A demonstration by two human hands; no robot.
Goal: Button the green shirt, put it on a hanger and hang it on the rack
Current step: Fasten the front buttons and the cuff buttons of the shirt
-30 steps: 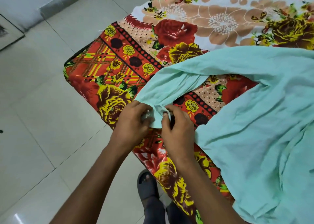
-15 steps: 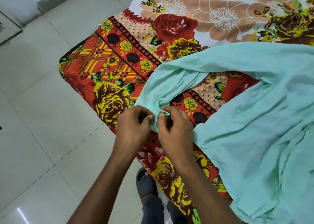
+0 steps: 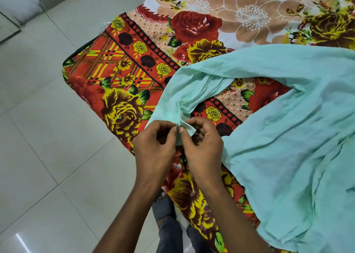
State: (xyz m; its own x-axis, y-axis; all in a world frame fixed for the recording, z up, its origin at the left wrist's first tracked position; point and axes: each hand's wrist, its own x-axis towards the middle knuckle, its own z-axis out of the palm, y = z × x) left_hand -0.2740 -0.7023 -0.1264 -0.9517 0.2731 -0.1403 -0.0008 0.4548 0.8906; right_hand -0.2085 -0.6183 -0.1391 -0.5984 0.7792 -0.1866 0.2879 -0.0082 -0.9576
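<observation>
A pale green shirt (image 3: 284, 137) lies spread over the right side of a bed, one sleeve reaching out toward the bed's corner. My left hand (image 3: 153, 147) and my right hand (image 3: 203, 145) meet at the end of that sleeve, the cuff (image 3: 184, 127). Both pinch the cuff's edges between thumb and fingertips, pressed close together. A button is not plainly visible between the fingers. No hanger or rack is in view.
The bed carries a bright floral sheet (image 3: 123, 91) in red, yellow and cream. Its corner juts over a pale tiled floor (image 3: 48, 137) on the left. My foot in a grey sandal (image 3: 163, 206) stands below the bed's edge.
Both hands stayed on the cuff and shifted slightly; the fingers reworked their pinch on its edges. The small white bit seen between the fingers a second ago is now hidden.
</observation>
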